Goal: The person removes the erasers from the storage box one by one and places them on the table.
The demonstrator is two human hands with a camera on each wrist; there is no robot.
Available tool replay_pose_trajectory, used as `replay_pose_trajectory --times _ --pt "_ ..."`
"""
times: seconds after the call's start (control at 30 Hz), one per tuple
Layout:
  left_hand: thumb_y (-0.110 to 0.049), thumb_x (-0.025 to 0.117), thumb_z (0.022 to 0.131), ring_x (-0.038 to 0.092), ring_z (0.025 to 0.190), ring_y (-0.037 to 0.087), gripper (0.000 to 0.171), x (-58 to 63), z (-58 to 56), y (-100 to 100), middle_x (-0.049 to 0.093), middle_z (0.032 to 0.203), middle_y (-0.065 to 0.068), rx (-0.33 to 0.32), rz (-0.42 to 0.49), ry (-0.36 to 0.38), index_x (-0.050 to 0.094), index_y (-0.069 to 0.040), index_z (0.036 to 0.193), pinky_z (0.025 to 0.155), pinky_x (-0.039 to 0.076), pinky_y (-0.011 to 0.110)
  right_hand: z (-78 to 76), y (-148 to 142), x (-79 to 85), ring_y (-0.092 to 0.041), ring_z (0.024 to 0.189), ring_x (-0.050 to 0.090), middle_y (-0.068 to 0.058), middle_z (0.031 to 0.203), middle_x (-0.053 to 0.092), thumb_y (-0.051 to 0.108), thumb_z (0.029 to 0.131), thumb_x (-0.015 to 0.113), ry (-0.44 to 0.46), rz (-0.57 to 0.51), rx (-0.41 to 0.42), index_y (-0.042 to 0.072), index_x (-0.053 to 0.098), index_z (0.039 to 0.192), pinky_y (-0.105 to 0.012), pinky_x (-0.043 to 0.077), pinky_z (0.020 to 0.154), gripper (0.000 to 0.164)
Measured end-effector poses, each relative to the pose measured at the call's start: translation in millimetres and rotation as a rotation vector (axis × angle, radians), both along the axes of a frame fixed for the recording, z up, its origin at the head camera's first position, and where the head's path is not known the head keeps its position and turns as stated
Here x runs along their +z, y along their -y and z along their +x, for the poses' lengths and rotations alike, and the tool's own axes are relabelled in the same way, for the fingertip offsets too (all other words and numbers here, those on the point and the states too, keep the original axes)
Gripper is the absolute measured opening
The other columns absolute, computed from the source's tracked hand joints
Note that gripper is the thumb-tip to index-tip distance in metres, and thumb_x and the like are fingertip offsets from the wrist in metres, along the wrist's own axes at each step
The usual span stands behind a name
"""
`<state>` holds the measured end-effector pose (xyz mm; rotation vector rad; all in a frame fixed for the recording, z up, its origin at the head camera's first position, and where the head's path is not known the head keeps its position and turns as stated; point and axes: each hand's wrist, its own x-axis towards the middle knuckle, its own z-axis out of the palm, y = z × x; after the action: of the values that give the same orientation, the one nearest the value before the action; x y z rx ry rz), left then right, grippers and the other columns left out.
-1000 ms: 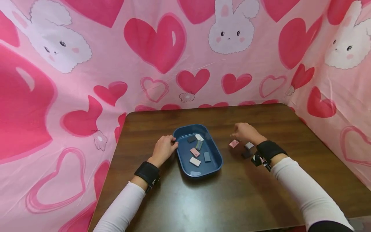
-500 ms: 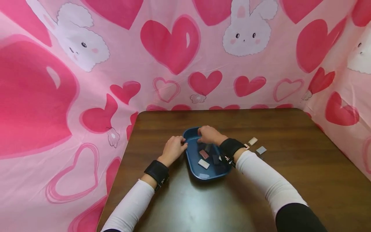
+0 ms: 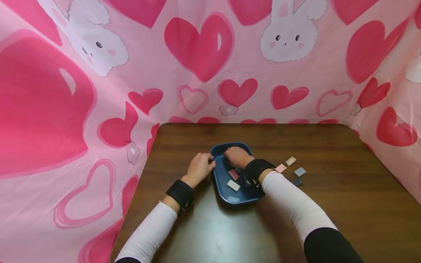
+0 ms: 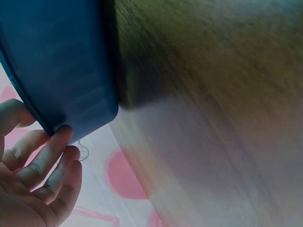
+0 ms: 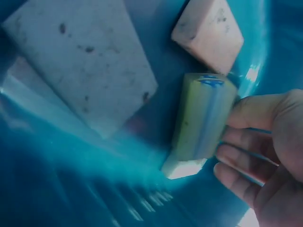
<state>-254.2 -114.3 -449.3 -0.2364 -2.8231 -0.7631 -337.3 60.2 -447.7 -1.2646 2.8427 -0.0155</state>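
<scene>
A blue tray (image 3: 221, 193) stands on the table with several block erasers in it. My left hand (image 3: 200, 168) holds its left rim, fingertips against the outer wall in the left wrist view. My right hand (image 3: 239, 157) is down in the far end of the tray. In the right wrist view its thumb and fingertips pinch the edge of a yellow-green eraser (image 5: 206, 118) with a blue stripe. A small white block (image 5: 184, 168) shows beneath that eraser. Nearer in the tray lie a white eraser (image 3: 233, 185) and a pink eraser (image 3: 234, 174); my right wrist covers others.
Right of the tray, a pink eraser (image 3: 281, 168), a cream eraser (image 3: 291, 161), a grey eraser (image 3: 300, 172) and a dark eraser (image 3: 297, 181) lie on the brown table (image 3: 342, 204). Pink cloth (image 3: 194, 102) with hearts and rabbits hangs behind.
My right hand has moved left from the erasers on the table into the tray and down among the erasers there. The left hand keeps its place at the rim.
</scene>
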Motion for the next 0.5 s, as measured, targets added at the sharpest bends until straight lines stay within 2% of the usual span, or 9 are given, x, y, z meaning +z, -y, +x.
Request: replay_pose_trajectory --times 0.17,0.27,0.4,0.5 --pt "-0.019 0.070 0.089 0.062 0.090 0.028 0.025 0.8 0.5 0.0 0.074 0.099 0.013 -0.020 -0.001 -0.003 0.073 -0.001 0.106 0.083 0.053 0.042 -5.2 -2.4 -1.5 -0.022 0.083 0.063 -0.007 0.091 0.071 -0.001 0.087 0.063 0.067 -0.053 -0.011 0.005 0.071 0.102 -0.039 0.053 0.083 0.018" --pt "-0.019 0.070 0.088 0.062 0.091 0.027 0.025 -1.1 0.4 -2.2 0.074 0.099 0.013 -0.019 -0.006 -0.005 0.073 -0.002 0.106 0.084 0.052 0.041 -5.3 -8.0 6.4 -0.023 0.088 0.063 -0.010 0.096 0.069 0.003 0.087 0.065 0.106 -0.130 -0.028 0.002 0.068 0.106 -0.040 0.053 0.085 0.019" --pt "-0.019 0.070 0.088 0.062 0.092 0.028 0.026 -2.4 0.1 -1.8 0.074 0.101 0.013 -0.002 0.006 0.001 0.073 -0.002 0.108 0.087 0.052 0.043 -3.5 -20.2 34.5 -0.027 0.095 0.061 -0.014 0.102 0.067 0.009 0.086 0.070 0.136 -0.280 -0.091 0.001 0.065 0.111 -0.043 0.052 0.089 0.027" --pt "-0.019 0.069 0.089 0.062 0.094 0.028 0.028 -4.1 -0.9 0.5 0.074 0.104 0.013 0.007 0.013 0.003 0.072 -0.002 0.110 0.088 0.052 0.043 -0.8 -40.7 57.9 -0.029 0.095 0.060 -0.015 0.103 0.066 0.009 0.085 0.072 0.140 -0.381 -0.172 0.001 0.065 0.111 -0.044 0.052 0.090 0.029"
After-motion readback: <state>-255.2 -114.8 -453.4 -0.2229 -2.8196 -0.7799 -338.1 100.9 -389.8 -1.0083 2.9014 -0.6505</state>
